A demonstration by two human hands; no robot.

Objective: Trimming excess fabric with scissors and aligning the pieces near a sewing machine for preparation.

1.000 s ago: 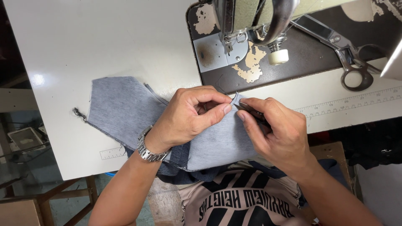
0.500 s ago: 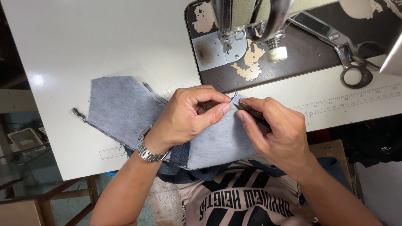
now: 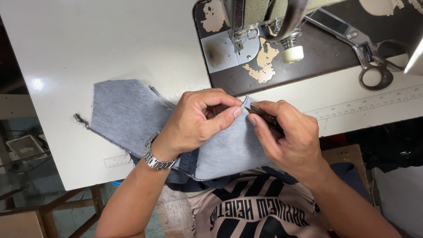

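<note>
A piece of grey-blue knit fabric (image 3: 125,110) lies on the white sewing table (image 3: 110,39), its near end hanging over the front edge. My left hand (image 3: 198,121), with a metal watch on the wrist, pinches the fabric's top corner between thumb and forefinger. Right beside it, my right hand (image 3: 288,134) grips a small dark pointed tool (image 3: 264,117), its tip touching that same corner. The tool's kind is hard to tell.
The sewing machine head and needle (image 3: 240,42) stand behind the hands on a worn dark bed with a metal plate (image 3: 224,53). Large metal scissors (image 3: 368,61) lie at the right. A ruler strip (image 3: 370,103) runs along the table's front edge.
</note>
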